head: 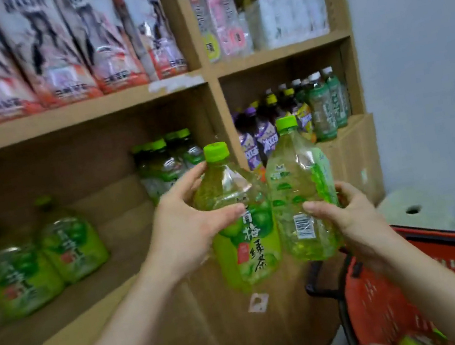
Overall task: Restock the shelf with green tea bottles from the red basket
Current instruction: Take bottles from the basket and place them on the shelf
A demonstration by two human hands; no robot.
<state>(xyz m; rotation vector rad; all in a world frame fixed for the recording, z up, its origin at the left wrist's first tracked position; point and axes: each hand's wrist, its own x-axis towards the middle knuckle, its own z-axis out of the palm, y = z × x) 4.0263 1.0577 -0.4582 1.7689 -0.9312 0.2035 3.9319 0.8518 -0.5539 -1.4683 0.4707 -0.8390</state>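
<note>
Two green tea bottles held before the shelf (75, 116)

Left hand (183, 228) wraps the label-forward bottle (239, 224); right hand (345, 218) clasps the barcode-side bottle (298, 190) — bottles touching; shelf's middle lies open; red basket (419, 284) low right.

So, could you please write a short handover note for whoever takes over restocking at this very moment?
Left hand: holds a green tea bottle, label facing you.
Right hand: holds a second bottle, barcode side facing you.
Both are upright, in front of the shelf, not yet placed.
Done: some green tea bottles already stand on the left of the shelf, more further back.
Left: shelve these two, then check the red basket; its contents are mostly out of view.
</note>
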